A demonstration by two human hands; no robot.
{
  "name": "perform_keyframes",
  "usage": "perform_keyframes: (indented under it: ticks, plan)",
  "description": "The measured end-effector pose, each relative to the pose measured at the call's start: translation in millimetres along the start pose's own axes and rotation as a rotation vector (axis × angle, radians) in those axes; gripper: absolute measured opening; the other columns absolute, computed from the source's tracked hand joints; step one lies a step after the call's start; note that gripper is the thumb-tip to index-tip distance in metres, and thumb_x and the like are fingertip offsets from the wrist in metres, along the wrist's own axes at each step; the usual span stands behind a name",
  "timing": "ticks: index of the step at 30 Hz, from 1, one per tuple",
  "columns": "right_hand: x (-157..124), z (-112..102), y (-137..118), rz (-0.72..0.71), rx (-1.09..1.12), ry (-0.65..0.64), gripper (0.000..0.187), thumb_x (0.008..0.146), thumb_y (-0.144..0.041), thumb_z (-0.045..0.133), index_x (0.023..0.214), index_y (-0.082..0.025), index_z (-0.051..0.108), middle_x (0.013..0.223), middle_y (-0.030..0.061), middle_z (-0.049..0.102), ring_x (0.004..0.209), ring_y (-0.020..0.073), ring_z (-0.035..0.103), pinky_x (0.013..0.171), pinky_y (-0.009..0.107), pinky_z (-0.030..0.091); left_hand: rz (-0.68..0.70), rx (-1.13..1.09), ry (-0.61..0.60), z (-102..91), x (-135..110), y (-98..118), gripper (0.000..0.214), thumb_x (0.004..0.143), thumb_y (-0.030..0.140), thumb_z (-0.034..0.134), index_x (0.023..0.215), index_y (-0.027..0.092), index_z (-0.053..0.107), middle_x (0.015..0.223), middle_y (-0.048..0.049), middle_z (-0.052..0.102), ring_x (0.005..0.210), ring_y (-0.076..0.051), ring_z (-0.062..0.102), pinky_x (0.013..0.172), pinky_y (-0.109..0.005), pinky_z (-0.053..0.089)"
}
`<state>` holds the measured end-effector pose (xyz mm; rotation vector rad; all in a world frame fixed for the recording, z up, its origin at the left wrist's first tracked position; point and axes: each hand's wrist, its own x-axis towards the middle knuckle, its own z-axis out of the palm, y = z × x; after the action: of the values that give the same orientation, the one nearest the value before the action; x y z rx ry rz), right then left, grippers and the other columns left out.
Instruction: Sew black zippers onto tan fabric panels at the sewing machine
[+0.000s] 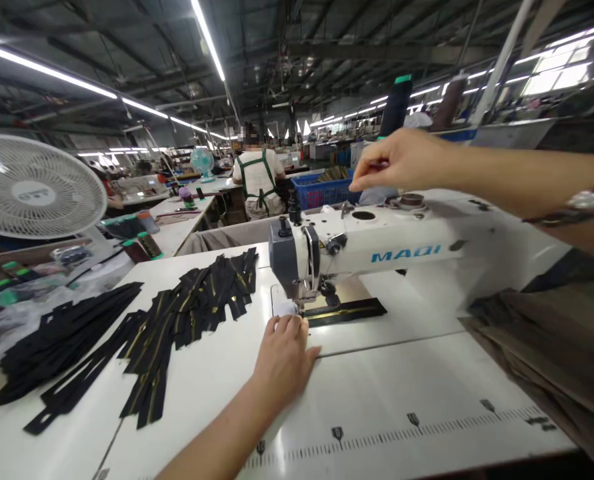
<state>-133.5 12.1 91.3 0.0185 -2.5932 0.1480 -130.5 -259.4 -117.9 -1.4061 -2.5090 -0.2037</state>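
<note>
My left hand [285, 353] lies on the white machine bed just in front of the needle area, its fingers side by side and the thumb stretched out. Its fingertips are at the left end of a black zipper with gold teeth [347, 312], which lies under the presser foot [307, 293]. Whether they press on the tape is hidden. Above the arm of the white sewing machine [407, 250], my right hand [401, 160] is raised with thumb and forefinger pinched together. I cannot make out anything between them.
Many black zippers [191, 307] and black fabric strips [67, 333] lie spread left of the machine. A white fan [34, 190] stands at far left. Behind are a blue basket [321, 190], a dark thread cone [395, 110] and a seated person [259, 175]. Brown cloth [541, 360] hangs at right.
</note>
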Motion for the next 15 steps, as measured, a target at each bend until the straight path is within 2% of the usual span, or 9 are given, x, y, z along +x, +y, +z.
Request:
perform_keyframes:
  ticks: [2, 5, 7, 11, 15]
  plan:
    - [-4, -9, -8, -0.091, -0.199, 0.063, 0.082, 0.073, -0.055, 0.016, 0.083, 0.012, 0.062, 0.078, 0.0054, 0.064, 0.082, 0.0115, 0.055, 0.057, 0.028, 0.03, -0.001, 0.008, -0.023, 0.3, 1, 0, 0.029, 0.089, 0.03, 0.054, 0.112, 0.012, 0.054, 0.111, -0.0119, 0.059, 0.103, -0.027, 0.052, 0.093, -0.044, 0.039]
    - [-3, -15, -16, -0.254, -0.422, 0.183, 0.085, 0.071, -0.057, 0.006, 0.081, 0.006, 0.062, 0.087, 0.0069, 0.062, 0.09, 0.0192, 0.053, 0.054, 0.034, 0.025, -0.006, 0.02, -0.043, 1.3, 2, 1, 0.032, 0.089, 0.031, 0.055, 0.114, 0.01, 0.053, 0.111, -0.0126, 0.058, 0.104, -0.027, 0.051, 0.094, -0.044, 0.037]
    - [-2, -13, -20, -0.328, -0.504, 0.204, 0.084, 0.07, -0.051, -0.002, 0.08, 0.004, 0.061, 0.091, 0.0078, 0.061, 0.091, 0.0208, 0.053, 0.053, 0.036, 0.022, -0.007, 0.023, -0.054, 1.7, 2, 1, 0.033, 0.089, 0.032, 0.055, 0.114, 0.01, 0.054, 0.11, -0.0125, 0.058, 0.103, -0.027, 0.051, 0.094, -0.043, 0.037]
    - [-6, -9, -18, -0.323, -0.506, 0.215, 0.081, 0.07, -0.046, 0.0, 0.086, 0.002, 0.062, 0.094, 0.0079, 0.061, 0.09, 0.0194, 0.051, 0.055, 0.034, 0.021, -0.027, 0.033, -0.068, 1.1, 2, 3, 0.035, 0.09, 0.032, 0.054, 0.116, 0.008, 0.053, 0.113, -0.014, 0.056, 0.106, -0.027, 0.05, 0.096, -0.042, 0.036]
    - [-14, -9, -10, -0.316, -0.466, 0.227, 0.079, 0.072, -0.044, 0.004, 0.091, 0.006, 0.062, 0.095, 0.0109, 0.06, 0.093, 0.0238, 0.051, 0.061, 0.041, 0.024, -0.027, 0.045, -0.094, -1.4, 3, 5, 0.035, 0.091, 0.032, 0.054, 0.117, 0.008, 0.052, 0.114, -0.0149, 0.056, 0.108, -0.028, 0.05, 0.095, -0.043, 0.037]
